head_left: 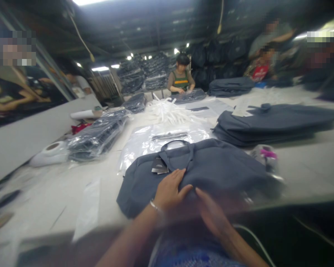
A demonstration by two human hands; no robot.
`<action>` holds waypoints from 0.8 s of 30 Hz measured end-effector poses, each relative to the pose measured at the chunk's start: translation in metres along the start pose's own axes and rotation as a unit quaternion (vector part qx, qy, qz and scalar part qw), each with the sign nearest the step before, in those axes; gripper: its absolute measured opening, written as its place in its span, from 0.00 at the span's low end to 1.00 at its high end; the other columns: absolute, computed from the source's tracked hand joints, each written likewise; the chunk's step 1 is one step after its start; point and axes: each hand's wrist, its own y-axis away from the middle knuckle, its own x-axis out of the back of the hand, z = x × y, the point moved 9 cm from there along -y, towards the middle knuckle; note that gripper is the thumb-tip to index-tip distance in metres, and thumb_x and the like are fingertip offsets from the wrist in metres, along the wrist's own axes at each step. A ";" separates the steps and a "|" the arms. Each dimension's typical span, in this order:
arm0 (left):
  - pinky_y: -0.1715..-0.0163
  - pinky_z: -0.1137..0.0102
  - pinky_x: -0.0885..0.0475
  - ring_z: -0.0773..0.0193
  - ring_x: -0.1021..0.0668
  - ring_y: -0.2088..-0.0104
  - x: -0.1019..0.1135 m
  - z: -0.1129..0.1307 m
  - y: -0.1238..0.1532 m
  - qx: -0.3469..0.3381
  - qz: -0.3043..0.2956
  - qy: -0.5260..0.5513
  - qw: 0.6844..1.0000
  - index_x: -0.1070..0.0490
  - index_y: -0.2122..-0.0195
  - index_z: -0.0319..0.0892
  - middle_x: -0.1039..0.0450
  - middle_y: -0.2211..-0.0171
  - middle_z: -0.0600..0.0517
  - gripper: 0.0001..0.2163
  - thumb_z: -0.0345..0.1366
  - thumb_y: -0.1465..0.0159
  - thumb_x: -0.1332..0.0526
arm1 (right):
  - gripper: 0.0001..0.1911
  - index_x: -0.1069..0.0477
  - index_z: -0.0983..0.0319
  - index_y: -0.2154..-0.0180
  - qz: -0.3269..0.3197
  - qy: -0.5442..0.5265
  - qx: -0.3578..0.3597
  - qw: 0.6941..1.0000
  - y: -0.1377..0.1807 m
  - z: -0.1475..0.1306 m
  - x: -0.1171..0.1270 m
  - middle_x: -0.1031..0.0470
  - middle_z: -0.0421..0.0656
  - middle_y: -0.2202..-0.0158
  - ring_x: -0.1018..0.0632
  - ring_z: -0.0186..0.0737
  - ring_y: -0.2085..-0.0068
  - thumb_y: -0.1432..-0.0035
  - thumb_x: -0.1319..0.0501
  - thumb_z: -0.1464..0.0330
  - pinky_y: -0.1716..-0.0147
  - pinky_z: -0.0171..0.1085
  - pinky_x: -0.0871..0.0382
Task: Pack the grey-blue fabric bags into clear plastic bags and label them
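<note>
A dark blue-grey fabric bag [225,163] lies flat at the table's front edge, its looped handle [191,157] toward the far side. A black hang tag [159,165] rests on it by the handle. My left hand [171,190], with a bracelet at the wrist, lies open on the bag just below the handle, thumb apart from the fingers. At the bag's near edge is my right hand [211,213], blurred, its fingers stretched out and seemingly holding nothing. Clear plastic bags [136,142] lie flat just behind the bag.
Stacked bags [281,124] lie to the right, near a tape dispenser [268,157]. Plastic-wrapped bags [97,135] and a white roll [51,152] are on the left. White strips [167,111] are heaped mid-table. A co-worker [180,78] stands across; other people are at both sides.
</note>
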 end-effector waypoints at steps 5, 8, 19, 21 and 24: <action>0.35 0.54 0.39 0.51 0.36 0.35 0.058 0.044 0.002 -0.012 0.098 0.092 0.991 0.42 0.34 0.44 0.39 0.35 0.46 0.31 0.53 0.35 0.43 | 0.06 0.20 0.57 0.71 -0.022 0.143 0.120 0.982 0.005 -0.074 -0.017 0.18 0.41 0.65 0.20 0.49 0.54 0.53 0.29 0.63 0.47 0.48 0.26; 0.35 0.54 0.41 0.50 0.37 0.34 0.085 0.064 -0.002 -0.050 0.166 0.175 0.969 0.46 0.32 0.45 0.41 0.34 0.46 0.33 0.50 0.36 0.41 | 0.08 0.20 0.56 0.74 -0.031 0.251 0.243 0.936 0.006 -0.138 -0.029 0.19 0.39 0.68 0.21 0.51 0.51 0.62 0.26 0.67 0.40 0.49 0.33; 0.33 0.58 0.46 0.52 0.42 0.32 0.094 0.094 -0.059 -0.095 0.183 0.628 0.750 0.57 0.29 0.49 0.47 0.31 0.51 0.39 0.42 0.36 0.37 | 0.15 0.21 0.57 0.61 -0.046 0.409 0.476 0.777 0.039 -0.261 -0.169 0.19 0.43 0.62 0.20 0.52 0.60 0.51 0.30 0.58 0.59 0.49 0.24; 0.34 0.58 0.43 0.52 0.37 0.35 0.084 0.099 -0.061 -0.102 0.164 0.694 0.693 0.57 0.29 0.49 0.40 0.34 0.50 0.39 0.39 0.36 0.37 | 0.15 0.22 0.57 0.62 -0.024 0.450 0.493 0.745 0.037 -0.260 -0.172 0.19 0.42 0.65 0.20 0.49 0.64 0.51 0.30 0.58 0.63 0.46 0.25; 0.35 0.58 0.42 0.52 0.35 0.36 0.068 0.100 -0.057 -0.106 0.161 0.745 0.638 0.54 0.30 0.50 0.37 0.36 0.50 0.37 0.35 0.37 0.37 | 0.14 0.22 0.59 0.65 -0.015 0.530 0.495 0.688 0.030 -0.250 -0.177 0.21 0.40 0.71 0.23 0.45 0.69 0.51 0.31 0.58 0.69 0.41 0.28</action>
